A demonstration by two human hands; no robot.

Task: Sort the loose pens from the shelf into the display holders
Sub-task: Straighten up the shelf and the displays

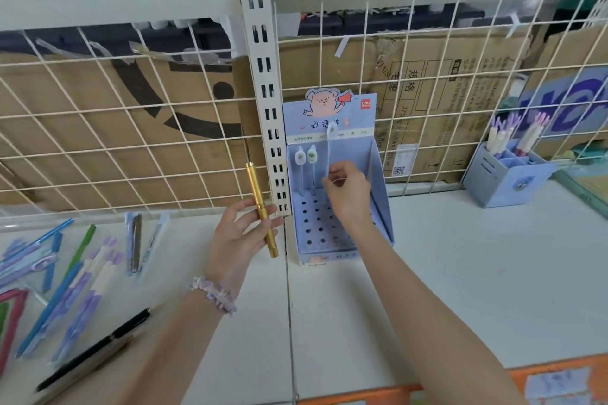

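A light blue display holder (378, 181) with a pig picture and a grid of holes stands against the wire back panel. Two clear white-capped pens (306, 161) stand in its back row. My right hand (347, 194) is over the holes and pinches a third clear white-capped pen (330, 148) upright. To the left of the holder, my left hand (237, 237) grips a gold pen (261, 207), tip pointing up. Loose pens (75, 279) in blue, purple and green lie on the shelf at the left, with a black pen (95, 348) nearer the front.
A second blue holder (503, 181) with several white and purple pens stands at the back right. A slotted metal upright (268, 102) divides the two wire panels, with cardboard behind. The white shelf (444, 273) has an orange front edge.
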